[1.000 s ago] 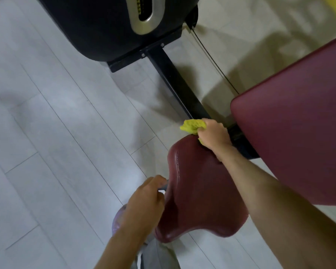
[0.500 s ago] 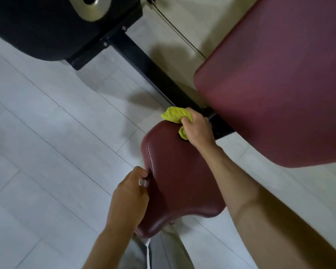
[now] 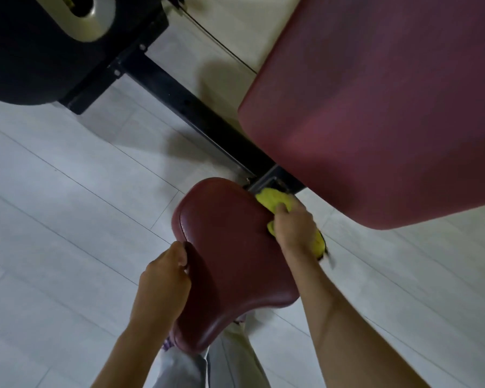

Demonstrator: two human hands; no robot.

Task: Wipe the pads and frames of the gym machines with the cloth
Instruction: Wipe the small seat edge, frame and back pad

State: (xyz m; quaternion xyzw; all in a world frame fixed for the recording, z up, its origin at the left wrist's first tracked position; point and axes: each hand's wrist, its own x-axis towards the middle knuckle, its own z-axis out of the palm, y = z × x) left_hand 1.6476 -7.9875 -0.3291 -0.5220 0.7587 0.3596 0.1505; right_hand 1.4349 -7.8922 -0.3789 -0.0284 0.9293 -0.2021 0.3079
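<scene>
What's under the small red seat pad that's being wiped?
Beneath the seat pad, trouser legs and pale floor show. The pad hides its mount; the black frame beam vanishes at its far edge, beside the yellow cloth.

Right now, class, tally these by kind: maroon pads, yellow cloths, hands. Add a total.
Maroon pads: 2, the seat pad and the large pad
Yellow cloths: 1, the cloth
Hands: 2, the left hand and the right hand
Total: 5
</scene>
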